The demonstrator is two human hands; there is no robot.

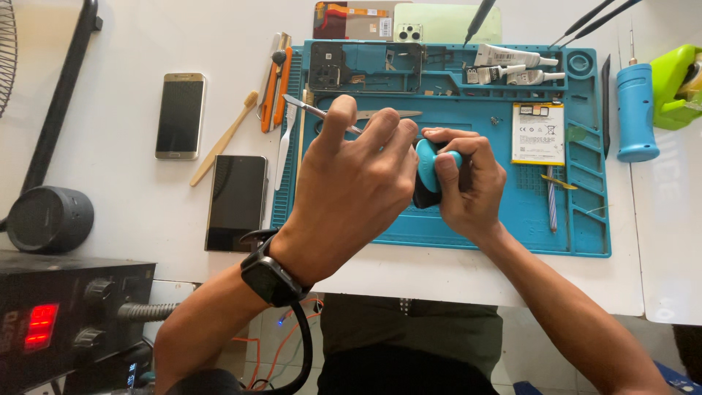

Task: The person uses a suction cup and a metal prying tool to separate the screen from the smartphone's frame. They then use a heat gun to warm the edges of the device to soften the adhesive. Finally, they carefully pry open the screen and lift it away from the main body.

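My left hand point(351, 190) holds a thin metal scalpel-like tool point(307, 107) whose blade end points up and to the left. My right hand point(468, 183) grips a teal and black suction-cup tool point(428, 172) over the middle of the blue work mat point(585, 234). What lies under the two hands is hidden. A black watch sits on my left wrist.
On the mat: a phone frame point(365, 67), white glue tubes point(512, 64), a flat white battery point(538, 133), a striped screwdriver point(552, 205). Left of it lie two phones point(235, 201) point(180, 115), a bamboo toothbrush point(223, 139), orange tools point(274, 88). A blue cylinder tool point(636, 110) stands at right.
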